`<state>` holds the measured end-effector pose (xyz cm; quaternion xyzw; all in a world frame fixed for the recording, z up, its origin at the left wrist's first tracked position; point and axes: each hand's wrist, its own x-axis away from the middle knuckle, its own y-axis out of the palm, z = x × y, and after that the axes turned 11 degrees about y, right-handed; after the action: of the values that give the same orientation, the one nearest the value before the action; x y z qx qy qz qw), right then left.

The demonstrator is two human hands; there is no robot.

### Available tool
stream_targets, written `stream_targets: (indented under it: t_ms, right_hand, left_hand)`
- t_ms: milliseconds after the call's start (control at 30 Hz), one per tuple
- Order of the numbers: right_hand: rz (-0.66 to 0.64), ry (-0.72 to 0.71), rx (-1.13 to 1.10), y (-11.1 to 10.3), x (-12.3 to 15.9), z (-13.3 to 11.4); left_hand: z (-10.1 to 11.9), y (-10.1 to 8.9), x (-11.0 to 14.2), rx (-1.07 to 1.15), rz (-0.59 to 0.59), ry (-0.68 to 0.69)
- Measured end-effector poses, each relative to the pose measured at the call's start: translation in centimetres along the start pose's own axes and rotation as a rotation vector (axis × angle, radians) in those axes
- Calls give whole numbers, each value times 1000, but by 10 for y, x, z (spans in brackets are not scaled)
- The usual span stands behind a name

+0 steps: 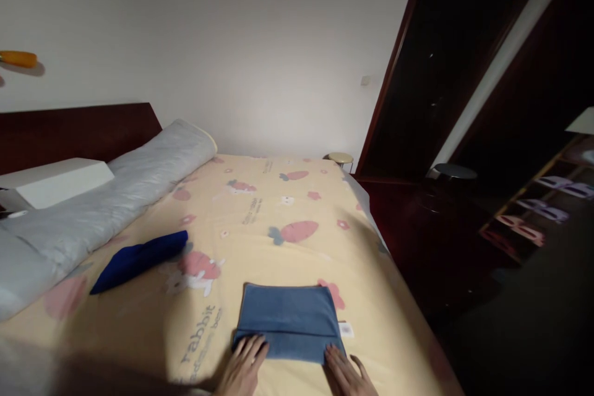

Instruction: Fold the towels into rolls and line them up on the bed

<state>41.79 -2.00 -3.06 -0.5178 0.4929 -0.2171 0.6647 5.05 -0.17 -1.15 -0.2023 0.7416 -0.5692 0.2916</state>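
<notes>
A folded blue-grey cloth (288,309) lies flat on the bed's printed sheet (260,216), with a crease running across it near its front edge. From its right side sticks out a small white tag (346,329). My left hand (244,364) rests on the cloth's near left corner, fingers laid on the fabric. On the near right corner, my right hand (347,372) touches the cloth with its fingers stretched out and the thumb apart. A darker blue piece of fabric (139,260) lies loosely bunched to the left of the cloth.
Along the headboard (83,133) stretches a long grey bolster (134,179), with a white box-like object (65,179) by it. Beyond the bed stands a round stool (341,158). A dark stool (455,171) and a rack of slippers (538,210) are at right, near a door (445,74).
</notes>
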Motion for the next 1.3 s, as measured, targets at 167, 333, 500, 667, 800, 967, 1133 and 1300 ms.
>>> stream_targets:
  t_ms: [167,333,500,667,800,967,1133,1300]
  right_hand:
    - [27,406,-31,-5,-40,-43]
    - [-99,459,-92,-25,-55,-52]
    - [-214,401,-121,-42,-49,-42]
    - [-257,420,-95,-32,-52,-48]
    - [-225,425,-84,-13,-63,-84]
    - [-208,328,-153,-8,-66,-93]
    - [-188,346,-162,-27,-46,-32]
    - [-176,386,-182,-26,-67,-66]
  left_hand:
    - [1,-14,-27,178,-141,-301]
    - [-11,-24,-31,209,-231,-377]
    - [-12,-31,-13,280,-317,-375]
    - [-2,-37,-18,314,-358,-436]
    - [30,-33,-43,313,-289,-411]
    - [41,-10,-44,238,-95,-256]
    - [-19,-8,2,125,69,-381]
    - [-1,-21,-18,177,58,-400]
